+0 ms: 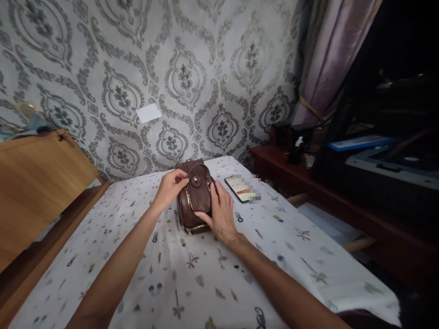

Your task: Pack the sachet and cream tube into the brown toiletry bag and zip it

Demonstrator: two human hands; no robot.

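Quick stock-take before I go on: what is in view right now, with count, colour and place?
bag: one, brown leather with gold zips, middle of the bed.
phone: one, dark with lit screen, flat on the sheet right of the bag.
sheet: one, white with small prints, covering the bed.
headboard: one, light wood, far left.
curtain: one, pale purple, upper right.
side table: one, dark red-brown wood, right, bearing dark items too dim to tell.
wallpaper: grey damask, behind the bed.
left hand: one, fingers at the bag's top by the zip.
right hand: one, pressed against the bag's right side.
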